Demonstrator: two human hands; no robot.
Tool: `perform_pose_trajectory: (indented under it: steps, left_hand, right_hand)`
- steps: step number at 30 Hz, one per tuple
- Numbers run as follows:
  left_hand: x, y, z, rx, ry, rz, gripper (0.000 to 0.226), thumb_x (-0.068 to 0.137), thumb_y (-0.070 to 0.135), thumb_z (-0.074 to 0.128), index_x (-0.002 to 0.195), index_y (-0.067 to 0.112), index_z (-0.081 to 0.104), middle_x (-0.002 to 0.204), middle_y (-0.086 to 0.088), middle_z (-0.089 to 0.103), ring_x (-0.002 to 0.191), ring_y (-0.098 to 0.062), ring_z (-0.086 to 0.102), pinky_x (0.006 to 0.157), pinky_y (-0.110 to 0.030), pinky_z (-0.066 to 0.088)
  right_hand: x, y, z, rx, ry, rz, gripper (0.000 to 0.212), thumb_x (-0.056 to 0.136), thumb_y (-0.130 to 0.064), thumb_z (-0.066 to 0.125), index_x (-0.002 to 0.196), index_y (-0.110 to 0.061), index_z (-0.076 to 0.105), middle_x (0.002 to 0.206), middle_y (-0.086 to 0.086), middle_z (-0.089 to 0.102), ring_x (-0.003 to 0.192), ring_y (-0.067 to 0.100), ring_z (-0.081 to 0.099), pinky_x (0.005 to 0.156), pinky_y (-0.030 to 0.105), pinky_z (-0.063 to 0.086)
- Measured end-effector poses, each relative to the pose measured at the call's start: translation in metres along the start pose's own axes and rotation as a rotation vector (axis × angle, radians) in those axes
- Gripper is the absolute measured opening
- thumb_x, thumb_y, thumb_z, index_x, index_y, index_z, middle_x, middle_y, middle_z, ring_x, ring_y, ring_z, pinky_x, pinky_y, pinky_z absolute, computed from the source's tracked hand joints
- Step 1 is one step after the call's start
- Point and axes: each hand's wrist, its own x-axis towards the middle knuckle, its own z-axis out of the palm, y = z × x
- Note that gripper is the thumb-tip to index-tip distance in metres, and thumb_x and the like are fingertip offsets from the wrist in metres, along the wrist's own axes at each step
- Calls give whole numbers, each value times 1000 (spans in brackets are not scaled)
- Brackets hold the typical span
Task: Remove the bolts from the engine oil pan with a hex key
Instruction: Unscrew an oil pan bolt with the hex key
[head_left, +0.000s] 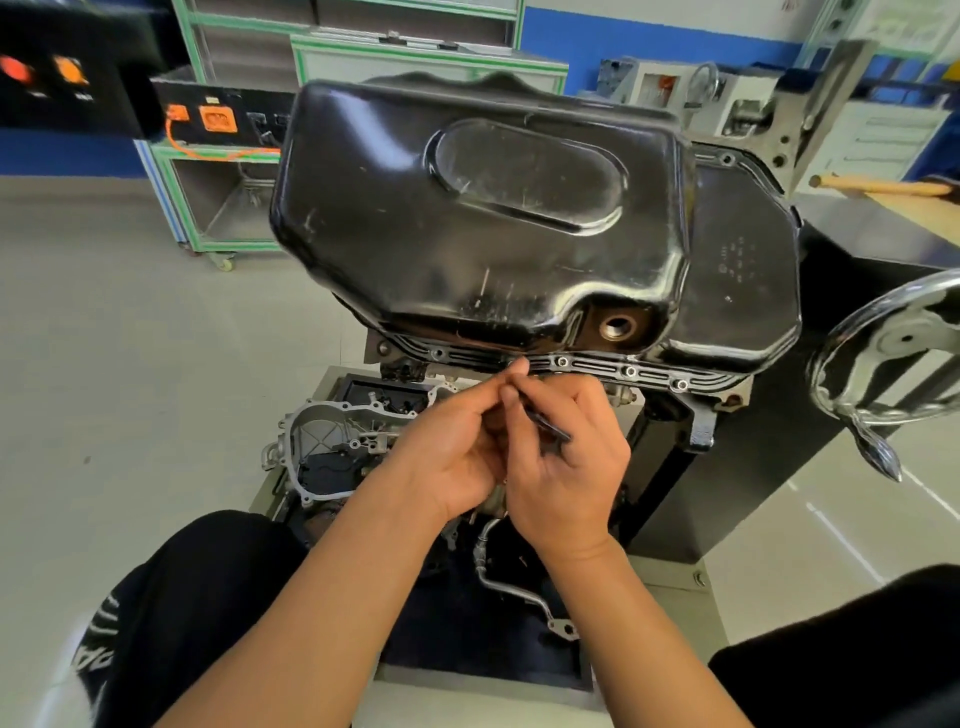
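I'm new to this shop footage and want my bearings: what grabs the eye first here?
A big glossy black oil pan fills the upper middle, bolts lining its near flange. Just below, the left hand and right hand meet at that flange, the right holding a dark hex key. A chrome handwheel gleams at the right edge.

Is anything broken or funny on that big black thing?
Yes. The black oil pan is scuffed with pale scratches near its front, and a round hole in its lower front wall stands open, with nothing screwed into it. Nothing looks spilled.
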Motion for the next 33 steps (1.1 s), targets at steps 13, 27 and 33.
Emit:
perform_pose_trajectory:
  steps: [13,27,33]
  left_hand:
    - [-7,7,2,-119,-68,-61,23,79,6,64,97,-6,72,84,-10,67,69,-13,63,52,-19,55]
    - [-6,-1,7,82,-14,-13,19,71,30,73,82,15,66,67,2,56,56,-9,57,52,-20,51]
    - [-5,0,7,-28,-20,-12,16,72,22,73,82,10,68,64,3,58,52,-6,55,49,-17,51]
  right_hand:
    - [2,-20,-9,44,188,114,66,76,-15,84,134,-15,53,97,-3,72,91,22,71,91,27,49]
    - [11,-16,-10,16,122,-13,43,76,-17,85,114,-22,65,89,-14,72,88,-6,65,86,21,44]
    - [7,-11,-16,61,26,13,38,73,9,84,105,-8,73,98,4,72,92,19,69,82,33,55]
